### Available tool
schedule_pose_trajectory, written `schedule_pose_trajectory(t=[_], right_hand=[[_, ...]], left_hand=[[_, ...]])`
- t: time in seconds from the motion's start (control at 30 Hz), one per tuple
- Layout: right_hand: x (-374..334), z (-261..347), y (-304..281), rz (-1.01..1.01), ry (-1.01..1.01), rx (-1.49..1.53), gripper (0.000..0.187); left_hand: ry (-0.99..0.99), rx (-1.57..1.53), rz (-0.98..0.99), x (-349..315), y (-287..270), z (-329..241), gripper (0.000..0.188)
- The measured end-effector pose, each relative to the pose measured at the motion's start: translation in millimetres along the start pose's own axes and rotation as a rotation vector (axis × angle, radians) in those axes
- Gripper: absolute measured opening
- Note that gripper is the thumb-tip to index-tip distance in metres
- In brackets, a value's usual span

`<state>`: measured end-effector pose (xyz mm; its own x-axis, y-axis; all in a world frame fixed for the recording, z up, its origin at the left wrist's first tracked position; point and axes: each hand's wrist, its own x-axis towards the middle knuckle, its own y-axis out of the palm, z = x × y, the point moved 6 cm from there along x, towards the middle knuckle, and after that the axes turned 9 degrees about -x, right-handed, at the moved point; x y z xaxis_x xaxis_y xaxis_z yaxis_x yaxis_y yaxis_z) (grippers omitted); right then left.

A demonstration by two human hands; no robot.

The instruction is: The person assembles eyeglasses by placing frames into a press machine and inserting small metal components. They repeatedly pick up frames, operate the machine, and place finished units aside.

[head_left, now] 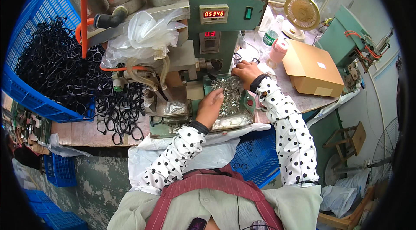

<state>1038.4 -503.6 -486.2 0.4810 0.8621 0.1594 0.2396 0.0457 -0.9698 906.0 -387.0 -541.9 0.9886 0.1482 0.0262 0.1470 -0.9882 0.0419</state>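
Note:
A shallow tray of small shiny metal pieces (230, 100) sits on the green machine, between my hands. My left hand (211, 108) is at the tray's left side, its fingers pressed together with the tips at the metal pieces. Whatever is between them is too small to make out. Over the tray's far right corner is my right hand (247, 75), fingers curled downward; anything in their grip is hidden. Just beyond it lie a few black looped pieces (237, 56). To the left of my left hand is the press's metal work area (173, 108).
A heap of black looped pieces (121, 111) spills from a blue basket (52, 106) at left. Right of the machine stand a pink-lidded jar (278, 51), a bottle (272, 33), a cardboard box (310, 67) and a small fan (302, 12). Another blue basket (255, 156) is below the tray.

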Motion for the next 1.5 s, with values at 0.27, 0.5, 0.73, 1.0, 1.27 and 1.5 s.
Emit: schedule_pose_trajectory(t=[0.27,0.5,0.73,1.0,1.27,1.5], right_hand=[[4.4,11.2,2.7,-0.139,-0.128,-0.054,0.041],[-3.6,18.6,12.4,-0.258,-0.158,-0.053,0.026],[0.8,24.3,9.9,-0.276,-0.067,0.034,0.035],[-46.9,-30.2,-10.9,0.009,0.37,0.67,0.023],[-52.6,-15.5,19.4,0.401,0.364,0.368,0.023],[-51.6,19.4,-3.9,-0.038,0.504,0.449,0.018]], left_hand=[[0.308,0.779,-0.274,28.3,5.2,9.8,0.041],[0.157,0.842,-0.081,25.6,17.4,4.9,0.052],[0.22,0.835,-0.067,8.0,16.4,1.8,0.078],[0.212,0.998,0.06,-20.4,28.1,-2.3,0.103],[0.273,1.072,-0.02,3.7,35.4,-8.7,0.083],[0.303,0.425,-0.011,-33.0,1.5,-43.0,0.064]])
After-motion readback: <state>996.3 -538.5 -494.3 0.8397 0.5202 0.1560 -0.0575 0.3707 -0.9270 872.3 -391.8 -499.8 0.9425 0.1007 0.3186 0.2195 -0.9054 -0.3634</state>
